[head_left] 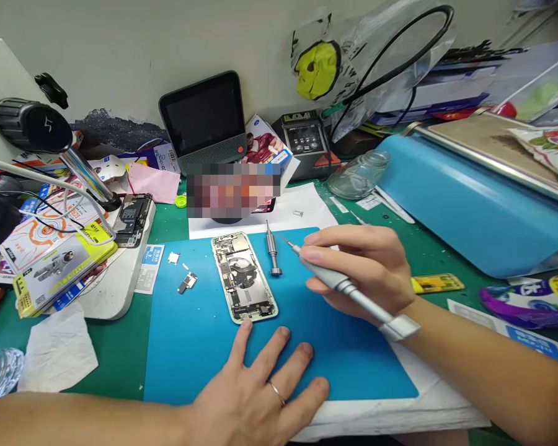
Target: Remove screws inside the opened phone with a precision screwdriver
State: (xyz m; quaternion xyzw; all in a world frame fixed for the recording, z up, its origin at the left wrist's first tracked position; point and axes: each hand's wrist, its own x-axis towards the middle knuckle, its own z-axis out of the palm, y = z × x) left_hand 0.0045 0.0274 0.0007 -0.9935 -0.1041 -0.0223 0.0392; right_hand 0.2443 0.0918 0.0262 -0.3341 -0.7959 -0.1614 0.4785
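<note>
An opened phone lies on the blue mat, its inner boards and a round black coil showing. My left hand is spread flat below it, with one fingertip at the phone's bottom edge and nothing in its grasp. To the right of the phone, my right hand grips a grey precision screwdriver, its thin tip pointing up and left above the mat. A second screwdriver lies between the phone and that tip. Small metal plates sit left of the phone.
A microscope stand rises at the left, its base holding boxes and another phone board. Behind the mat are white paper, a smart display and a soldering station. A blue machine and glass jar stand right.
</note>
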